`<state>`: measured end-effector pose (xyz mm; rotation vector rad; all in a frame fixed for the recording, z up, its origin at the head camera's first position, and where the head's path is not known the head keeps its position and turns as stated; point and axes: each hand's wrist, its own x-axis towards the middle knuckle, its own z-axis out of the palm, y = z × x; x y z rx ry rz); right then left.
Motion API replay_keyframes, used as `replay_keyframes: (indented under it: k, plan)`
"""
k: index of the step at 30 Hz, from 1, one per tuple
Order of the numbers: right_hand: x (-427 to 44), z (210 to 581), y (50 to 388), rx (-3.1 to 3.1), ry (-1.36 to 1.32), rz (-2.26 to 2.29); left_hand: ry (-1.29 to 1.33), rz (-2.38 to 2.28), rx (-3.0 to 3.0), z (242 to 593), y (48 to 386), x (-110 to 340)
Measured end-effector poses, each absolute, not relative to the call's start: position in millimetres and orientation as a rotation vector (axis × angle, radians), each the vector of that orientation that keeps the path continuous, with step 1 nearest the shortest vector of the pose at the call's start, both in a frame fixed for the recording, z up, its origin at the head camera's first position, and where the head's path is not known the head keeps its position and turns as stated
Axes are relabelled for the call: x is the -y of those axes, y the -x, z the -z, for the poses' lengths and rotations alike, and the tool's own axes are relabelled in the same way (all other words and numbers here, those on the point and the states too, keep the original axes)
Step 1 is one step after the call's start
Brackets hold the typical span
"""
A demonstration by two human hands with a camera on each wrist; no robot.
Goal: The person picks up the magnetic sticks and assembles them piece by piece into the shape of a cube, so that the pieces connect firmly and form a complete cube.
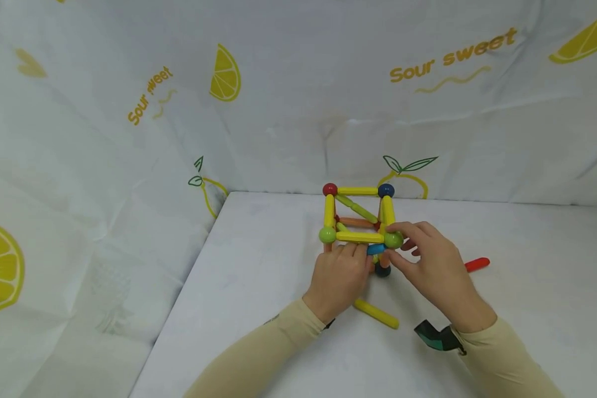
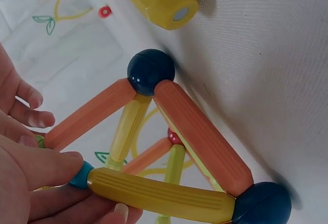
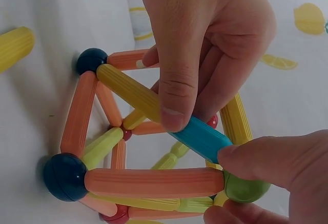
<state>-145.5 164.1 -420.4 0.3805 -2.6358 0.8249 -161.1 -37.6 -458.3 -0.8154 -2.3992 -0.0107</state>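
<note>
A cube-like frame of magnetic rods and balls stands on the white table, with a yellow top rod (image 1: pixel 360 237) at its near side. Across the near face slants a yellow-and-blue rod (image 3: pixel 200 136), its yellow end at a dark blue ball (image 3: pixel 92 61) by the table. My left hand (image 1: pixel 340 276) pinches this rod around its middle. At the upper right corner, my right hand (image 1: pixel 438 271) holds a green ball (image 3: pixel 248 188) between thumb and fingers. The rod's blue end meets that ball beside the right thumb, which partly hides the contact.
A loose yellow rod (image 1: pixel 376 313) lies on the table in front of the frame. To the right, partly behind my right hand, is a red rod (image 1: pixel 477 264). A white cloth (image 1: pixel 288 110) with lemon prints hangs behind the table.
</note>
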Motion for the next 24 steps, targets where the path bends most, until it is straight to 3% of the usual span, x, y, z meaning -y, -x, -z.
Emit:
replay_keyframes:
  k: [24]
  plan:
    - [-156.3, 422.5, 143.2, 2.602, -0.421, -0.783, 0.766, 0.036, 2.426, 460.9, 165.9, 44.8]
